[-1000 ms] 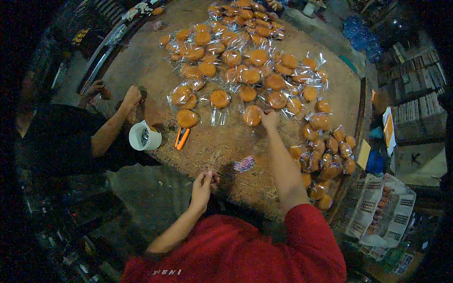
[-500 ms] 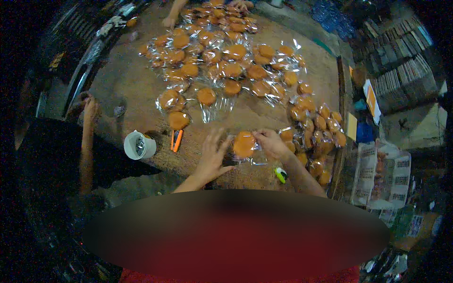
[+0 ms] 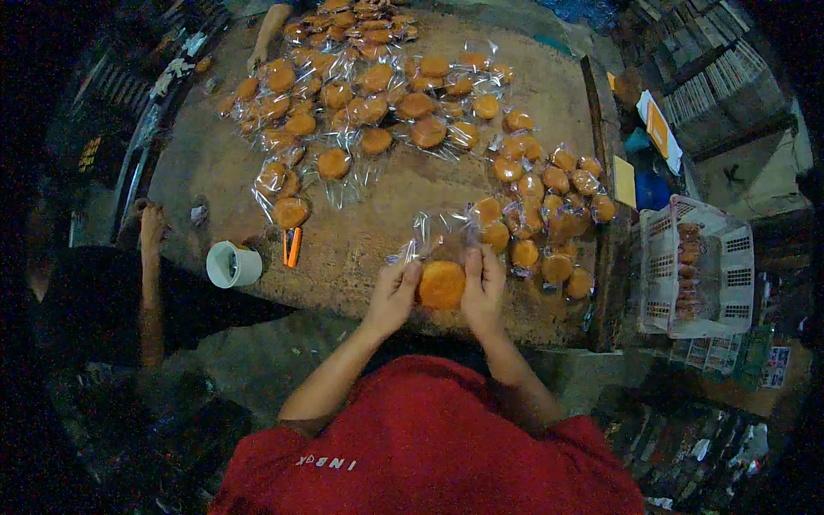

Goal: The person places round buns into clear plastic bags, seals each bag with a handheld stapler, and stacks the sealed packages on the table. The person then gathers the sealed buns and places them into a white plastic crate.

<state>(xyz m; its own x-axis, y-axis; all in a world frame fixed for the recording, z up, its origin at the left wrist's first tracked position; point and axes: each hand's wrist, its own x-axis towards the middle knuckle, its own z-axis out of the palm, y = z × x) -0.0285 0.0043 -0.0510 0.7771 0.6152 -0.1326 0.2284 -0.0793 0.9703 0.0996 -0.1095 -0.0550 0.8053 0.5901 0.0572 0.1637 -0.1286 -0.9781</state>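
A round golden-brown bun [image 3: 441, 286] in a clear plastic bag [image 3: 442, 230] is held up near the table's front edge, with the bag's loose end pointing away from me. My left hand [image 3: 396, 296] is closed on the bag's left side, thumb on top. Opposite it, my right hand [image 3: 484, 290] pinches the right side in the same way. The fingers under the bag are hidden. Just beyond my right hand lies a cluster of bagged buns [image 3: 556, 269]. A larger spread of wrapped buns [image 3: 415, 106] covers the far part of the wooden table [image 3: 360, 232].
A white tub [image 3: 233, 264] and orange-handled snips [image 3: 293, 248] rest at the left. One person's hand [image 3: 151, 222] is by the left edge; another person's arm [image 3: 272, 33] reaches in at the far side. A white plastic crate [image 3: 730, 266] stands right of the table, beyond its raised edge.
My left hand was spread beside the bun and now grips the bag. The right hand still holds it. The bun has come nearer to me, and the view has shifted.
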